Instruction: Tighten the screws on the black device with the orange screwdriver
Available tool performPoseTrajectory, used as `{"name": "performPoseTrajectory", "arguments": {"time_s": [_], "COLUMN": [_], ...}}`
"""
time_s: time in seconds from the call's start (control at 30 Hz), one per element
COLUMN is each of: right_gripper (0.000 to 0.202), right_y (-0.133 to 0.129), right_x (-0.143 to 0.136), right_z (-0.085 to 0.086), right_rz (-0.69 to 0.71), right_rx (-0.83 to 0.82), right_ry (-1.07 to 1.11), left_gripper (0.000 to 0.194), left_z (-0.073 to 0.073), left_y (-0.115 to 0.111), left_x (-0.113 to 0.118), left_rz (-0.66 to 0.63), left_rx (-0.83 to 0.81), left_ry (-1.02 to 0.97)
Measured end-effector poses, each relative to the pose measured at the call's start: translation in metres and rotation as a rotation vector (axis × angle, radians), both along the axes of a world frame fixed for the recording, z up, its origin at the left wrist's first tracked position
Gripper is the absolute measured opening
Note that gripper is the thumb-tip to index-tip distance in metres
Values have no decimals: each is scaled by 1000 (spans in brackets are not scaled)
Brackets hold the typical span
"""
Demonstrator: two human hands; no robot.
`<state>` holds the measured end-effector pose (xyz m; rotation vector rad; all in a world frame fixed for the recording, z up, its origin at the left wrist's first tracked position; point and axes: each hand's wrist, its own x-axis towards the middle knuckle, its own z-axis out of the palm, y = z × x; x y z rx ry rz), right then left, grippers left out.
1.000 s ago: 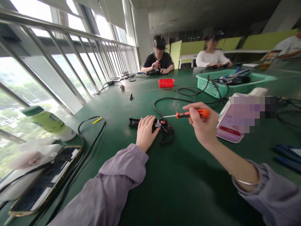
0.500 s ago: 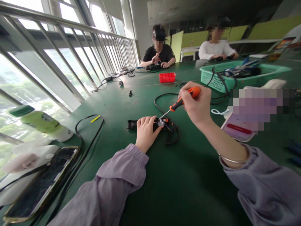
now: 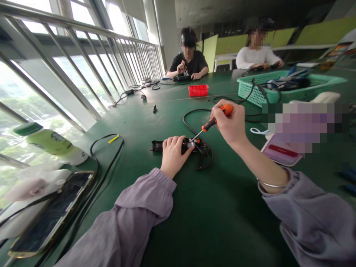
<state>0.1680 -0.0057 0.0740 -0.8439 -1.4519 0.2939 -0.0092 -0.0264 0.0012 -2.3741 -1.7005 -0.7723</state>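
My left hand [image 3: 174, 154] is wrapped over a black device [image 3: 157, 145] lying on the green table, its fingers across the body and its thumb by the exposed parts. Wires, a silvery piece and an orange part show at the device's right end. My right hand [image 3: 230, 120] grips an orange and black screwdriver [image 3: 213, 120] from above. The screwdriver slants down to the left, and its tip is at the silvery piece beside my left thumb; exact contact is too small to tell. A black cable [image 3: 187, 115] curves behind the device.
Behind are a red tray [image 3: 198, 91] and a green basket [image 3: 258, 97] of tools and cables. At left lie a phone [image 3: 52, 215], a bottle [image 3: 52, 142] and a black strap [image 3: 107, 172]. A purple-screened phone [image 3: 280, 151] is at right. Two people sit across the table.
My right hand has shifted slightly down and left with the screwdriver, whose handle sits a little lower. My left hand stays on the device.
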Motion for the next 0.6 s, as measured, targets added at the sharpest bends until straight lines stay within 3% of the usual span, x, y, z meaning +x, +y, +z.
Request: {"name": "performPoseTrajectory", "arguments": {"time_s": [0.33, 0.5, 0.6], "right_gripper": [22, 32, 31], "right_y": [0, -10, -21], "right_x": [-4, -7, -9], "right_z": [-5, 8, 21], "right_rz": [-12, 21, -28], "right_rx": [-24, -64, -100], "right_ry": [-21, -216, -412], "left_gripper": [41, 41, 41], "left_z": [1, -1, -1], "left_y": [0, 0, 0], "left_x": [0, -1, -1], "left_rz": [3, -3, 0], "left_rx": [1, 4, 7], "left_ry": [1, 0, 8]}}
